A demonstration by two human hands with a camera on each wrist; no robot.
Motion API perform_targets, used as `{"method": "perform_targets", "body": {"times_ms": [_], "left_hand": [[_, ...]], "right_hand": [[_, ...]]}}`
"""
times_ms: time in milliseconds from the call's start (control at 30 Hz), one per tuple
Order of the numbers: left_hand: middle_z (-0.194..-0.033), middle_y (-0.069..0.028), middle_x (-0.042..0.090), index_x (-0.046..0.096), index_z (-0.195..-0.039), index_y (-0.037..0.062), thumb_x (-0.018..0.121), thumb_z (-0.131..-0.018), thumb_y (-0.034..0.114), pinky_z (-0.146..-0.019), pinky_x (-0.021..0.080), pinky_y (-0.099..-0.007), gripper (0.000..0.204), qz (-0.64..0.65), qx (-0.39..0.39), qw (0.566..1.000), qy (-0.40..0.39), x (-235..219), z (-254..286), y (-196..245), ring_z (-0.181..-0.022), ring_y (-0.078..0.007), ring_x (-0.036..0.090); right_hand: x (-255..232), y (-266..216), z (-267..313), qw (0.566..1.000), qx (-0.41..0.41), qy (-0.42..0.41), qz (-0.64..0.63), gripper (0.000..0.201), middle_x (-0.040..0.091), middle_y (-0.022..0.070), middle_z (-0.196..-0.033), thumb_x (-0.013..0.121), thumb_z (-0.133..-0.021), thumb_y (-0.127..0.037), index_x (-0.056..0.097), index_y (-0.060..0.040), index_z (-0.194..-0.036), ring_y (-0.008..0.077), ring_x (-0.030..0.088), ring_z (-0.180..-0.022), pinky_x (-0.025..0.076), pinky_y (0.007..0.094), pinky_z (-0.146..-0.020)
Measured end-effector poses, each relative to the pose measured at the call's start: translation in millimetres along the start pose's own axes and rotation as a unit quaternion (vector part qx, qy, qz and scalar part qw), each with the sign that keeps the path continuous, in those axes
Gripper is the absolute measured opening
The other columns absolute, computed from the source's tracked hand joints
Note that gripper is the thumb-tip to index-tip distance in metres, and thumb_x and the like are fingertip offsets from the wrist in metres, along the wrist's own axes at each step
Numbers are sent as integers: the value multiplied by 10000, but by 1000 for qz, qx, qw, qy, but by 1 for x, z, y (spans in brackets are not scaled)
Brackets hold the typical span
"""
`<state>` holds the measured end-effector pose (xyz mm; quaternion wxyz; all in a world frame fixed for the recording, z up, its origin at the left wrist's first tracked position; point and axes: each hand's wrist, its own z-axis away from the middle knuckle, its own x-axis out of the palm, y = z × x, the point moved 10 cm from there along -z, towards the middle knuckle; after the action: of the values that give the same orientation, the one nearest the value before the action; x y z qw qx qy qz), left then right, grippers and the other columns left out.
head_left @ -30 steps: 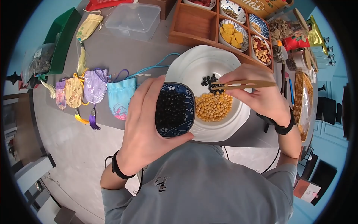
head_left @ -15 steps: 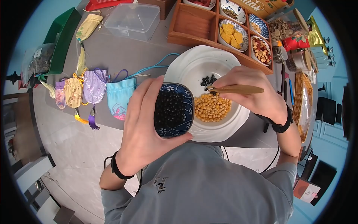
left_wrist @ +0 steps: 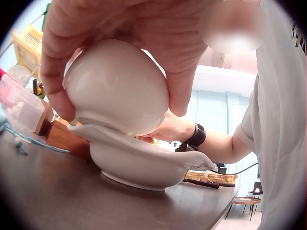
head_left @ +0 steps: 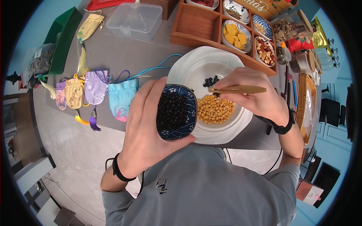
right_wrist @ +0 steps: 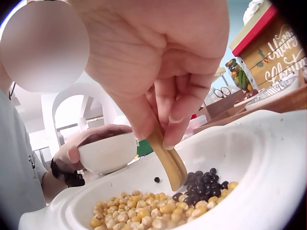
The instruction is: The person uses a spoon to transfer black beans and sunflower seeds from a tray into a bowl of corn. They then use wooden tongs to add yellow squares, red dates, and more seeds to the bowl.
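The left hand grips a small bowl of black beans, tilted over the left rim of a large white bowl. In the left wrist view the small bowl's white outside shows between thumb and fingers. Wooden tweezers are pinched by the right hand, their tips low in the white bowl. In the right wrist view the tweezers' tips are close together beside black beans and yellow kernels; whether they hold a bean I cannot tell.
A divided wooden tray with small dishes stands behind the white bowl. Drawstring pouches and a clear plastic box lie to the left, near a green bin. Jars and a wicker basket are at the right.
The right hand and tweezers have shifted slightly left and down toward the kernels, and the tweezers' tips have come together. The left hand has stayed nearly still with its bowl.
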<state>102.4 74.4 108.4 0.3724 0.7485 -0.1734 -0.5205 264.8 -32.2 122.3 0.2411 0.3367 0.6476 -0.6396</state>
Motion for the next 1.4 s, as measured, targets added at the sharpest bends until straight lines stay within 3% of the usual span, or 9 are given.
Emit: {"method": "perform_targets", "body": {"times_ms": [167, 267, 333, 867, 1067, 1167, 1267, 1400], "left_hand": [[-1430, -214, 443, 398, -1489, 8, 994, -494, 186, -1073, 438, -468, 1174, 0, 2, 1000, -2, 0, -1, 1, -1309, -408, 477], [-1434, -210, 453, 400, -1490, 20, 998, -494, 221, -1084, 429, -471, 1179, 0, 6, 1000, 2, 0, -1, 2, -1317, -403, 480], [-1448, -201, 466, 412, -1489, 43, 1008, -491, 299, -1106, 413, -480, 1190, -5, -3, 1000, 7, -1, 1, -1, -1341, -393, 484], [-1442, -208, 464, 408, -1494, 41, 1008, -487, 333, -1104, 409, -485, 1208, -3, -7, 1000, 4, 0, 1, -3, -1336, -396, 487], [-1444, -210, 463, 410, -1491, 37, 1011, -481, 321, -1099, 413, -484, 1210, -4, -5, 1000, 5, 0, 0, -2, -1331, -396, 492], [-1445, -211, 464, 412, -1488, 33, 1013, -476, 306, -1097, 418, -478, 1208, -3, -8, 1000, 5, -1, 1, -3, -1329, -394, 494], [-1449, -212, 466, 414, -1483, 28, 1012, -475, 290, -1093, 424, -472, 1201, -2, -9, 1000, 7, 0, 1, -3, -1327, -392, 497], [-1455, -210, 470, 414, -1480, 21, 1010, -476, 275, -1087, 431, -469, 1194, 1, -7, 1000, 8, 0, 0, -2, -1324, -393, 500]], "right_hand": [[-4, -4, -3, 999, 47, 8, -23, 237, 739, 96, -978, 810, -818, -68, 748, -11, -1039, 262, 688, -858, 531, 361, -753], [1, -12, -8, 999, -23, 19, -17, 233, 689, 105, -887, 790, -846, -132, 720, -67, -1059, 306, 649, -793, 512, 391, -694], [7, -7, -8, 999, -6, 1, -33, 237, 682, 111, -882, 788, -847, -130, 718, -66, -1064, 315, 644, -800, 508, 395, -699], [16, -9, -12, 998, -38, -10, -42, 236, 671, 124, -866, 790, -831, -109, 713, -57, -1049, 327, 651, -819, 508, 421, -729], [5, -15, -12, 998, -51, 7, -31, 250, 703, 119, -904, 794, -820, -84, 725, -36, -1055, 306, 671, -812, 525, 387, -710], [-20, -21, -8, 993, -1, 76, -89, 290, 730, 112, -933, 812, -795, -79, 741, -29, -1072, 268, 695, -810, 538, 354, -680], [-35, -60, -14, 991, -91, 73, -68, 204, 773, 167, -942, 822, -776, -43, 755, 36, -952, 291, 738, -819, 566, 375, -722], [-30, -77, -21, 989, -117, 59, -71, 216, 768, 199, -945, 818, -775, -38, 741, 62, -951, 313, 753, -843, 572, 379, -742]]}}
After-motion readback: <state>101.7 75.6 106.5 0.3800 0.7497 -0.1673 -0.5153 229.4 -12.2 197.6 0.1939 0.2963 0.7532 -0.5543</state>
